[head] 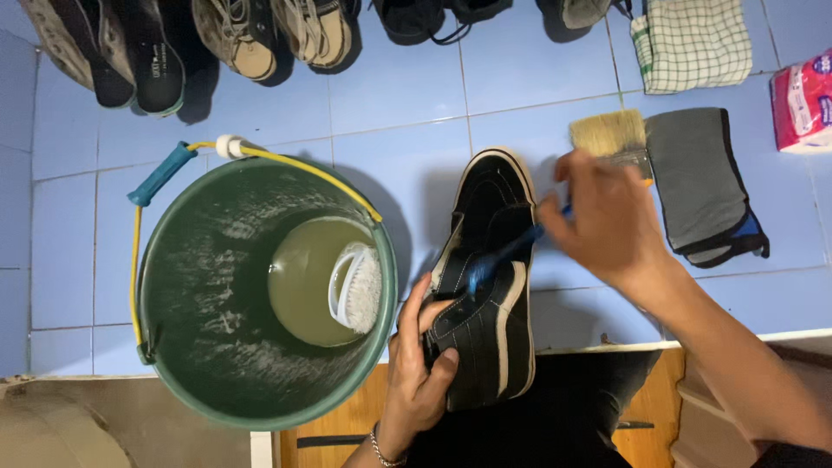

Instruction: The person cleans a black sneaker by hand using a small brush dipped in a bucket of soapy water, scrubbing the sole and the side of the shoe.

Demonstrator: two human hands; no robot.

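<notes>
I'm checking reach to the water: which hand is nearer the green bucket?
Left. The left hand grips the black shoe right beside the green bucket; the right hand is beyond the shoe.

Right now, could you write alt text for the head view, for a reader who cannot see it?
A person's left hand holds a black canvas sneaker with white stripe while the right hand scrubs it with a blurred blue brush, beside a green plastic bucket of murky water.

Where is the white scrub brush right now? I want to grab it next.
In the head view, the white scrub brush sits left of centre, in murky water at the bottom of the green bucket, just left of the black shoe.
</notes>
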